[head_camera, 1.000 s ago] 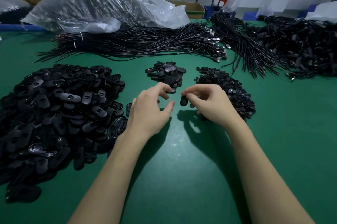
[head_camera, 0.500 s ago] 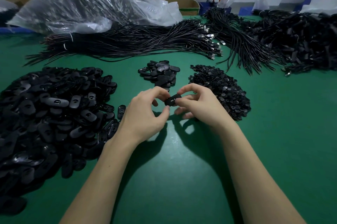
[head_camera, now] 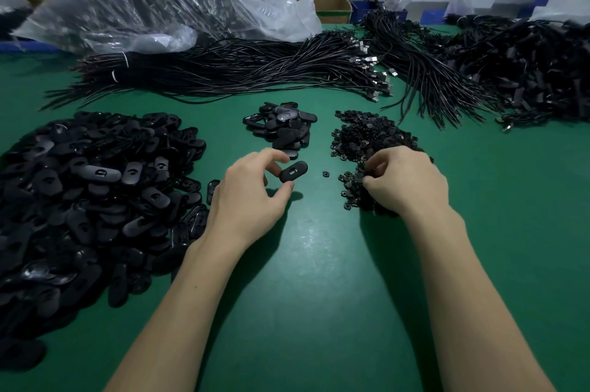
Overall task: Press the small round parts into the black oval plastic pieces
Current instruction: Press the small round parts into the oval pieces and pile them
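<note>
My left hand (head_camera: 252,197) pinches a black oval piece (head_camera: 293,171). My right hand (head_camera: 405,181) is curled, digging in the round-parts pile (head_camera: 370,136). Cable bundles (head_camera: 255,72) crowd the table (head_camera: 319,264) behind.

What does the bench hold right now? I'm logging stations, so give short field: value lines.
left hand: pinches one black oval piece
right hand: fingers curled into the pile of small round parts
stray round part: alone on the green table, between the hands
big oval pile: left
small oval pile: beyond the left hand
cable bundles: far side
</note>
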The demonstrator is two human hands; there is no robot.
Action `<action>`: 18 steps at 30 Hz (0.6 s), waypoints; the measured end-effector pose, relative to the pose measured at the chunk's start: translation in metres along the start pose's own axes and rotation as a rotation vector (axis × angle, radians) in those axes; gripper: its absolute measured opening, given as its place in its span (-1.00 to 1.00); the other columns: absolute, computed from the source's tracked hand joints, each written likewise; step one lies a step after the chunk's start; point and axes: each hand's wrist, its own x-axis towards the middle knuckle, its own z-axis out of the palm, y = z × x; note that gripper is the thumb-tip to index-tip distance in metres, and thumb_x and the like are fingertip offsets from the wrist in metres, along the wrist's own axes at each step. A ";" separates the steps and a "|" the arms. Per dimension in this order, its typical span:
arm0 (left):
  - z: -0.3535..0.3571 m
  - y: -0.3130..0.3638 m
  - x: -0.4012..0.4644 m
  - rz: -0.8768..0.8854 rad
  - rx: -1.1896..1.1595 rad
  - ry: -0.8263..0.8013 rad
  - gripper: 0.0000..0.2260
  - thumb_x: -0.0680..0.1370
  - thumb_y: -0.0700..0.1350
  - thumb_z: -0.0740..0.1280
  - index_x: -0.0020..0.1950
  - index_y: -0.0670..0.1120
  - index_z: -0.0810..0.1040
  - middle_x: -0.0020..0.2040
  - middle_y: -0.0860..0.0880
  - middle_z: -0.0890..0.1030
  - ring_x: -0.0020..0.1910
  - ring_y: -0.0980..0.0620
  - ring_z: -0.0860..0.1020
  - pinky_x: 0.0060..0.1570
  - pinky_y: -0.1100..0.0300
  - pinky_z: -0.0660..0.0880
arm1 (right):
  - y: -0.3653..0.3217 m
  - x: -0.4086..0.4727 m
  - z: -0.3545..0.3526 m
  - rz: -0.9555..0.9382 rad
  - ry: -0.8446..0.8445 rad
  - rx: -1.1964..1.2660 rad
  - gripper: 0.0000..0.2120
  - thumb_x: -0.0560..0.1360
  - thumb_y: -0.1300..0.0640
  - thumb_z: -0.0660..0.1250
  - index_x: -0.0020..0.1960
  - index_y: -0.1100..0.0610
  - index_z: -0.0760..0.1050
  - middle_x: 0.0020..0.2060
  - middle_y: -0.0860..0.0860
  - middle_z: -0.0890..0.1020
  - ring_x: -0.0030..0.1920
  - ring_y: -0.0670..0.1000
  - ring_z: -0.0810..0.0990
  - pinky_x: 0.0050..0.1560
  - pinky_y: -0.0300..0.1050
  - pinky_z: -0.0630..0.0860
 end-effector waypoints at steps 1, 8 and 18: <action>0.000 0.000 0.000 -0.001 0.003 0.004 -0.73 0.53 0.00 0.46 0.21 0.20 0.57 -0.05 0.24 0.55 -0.09 0.21 0.51 -0.14 0.15 0.45 | 0.001 -0.001 0.001 0.016 0.003 0.015 -0.78 0.50 0.10 0.40 0.12 -0.12 0.66 0.07 -0.04 0.69 0.14 0.11 0.62 0.09 -0.02 0.57; -0.004 0.005 0.002 -0.077 -0.123 0.029 -0.81 0.50 -0.16 0.47 0.01 0.13 0.67 -0.11 0.16 0.60 -0.20 0.09 0.52 -0.28 0.52 0.35 | 0.003 0.001 0.003 -0.006 0.058 0.088 -0.82 0.49 0.15 0.38 0.00 -0.10 0.67 -0.03 -0.06 0.71 0.05 0.09 0.64 -0.02 -0.06 0.57; -0.004 0.010 0.002 -0.089 -0.128 0.072 -0.81 0.58 -0.12 0.40 0.12 0.12 0.70 -0.16 0.16 0.61 -0.21 0.17 0.55 -0.32 0.50 0.33 | -0.016 0.000 0.027 -0.212 0.079 0.067 -0.79 0.54 -0.11 0.41 0.15 -0.15 0.67 -0.07 -0.18 0.69 0.00 -0.03 0.61 -0.08 -0.14 0.46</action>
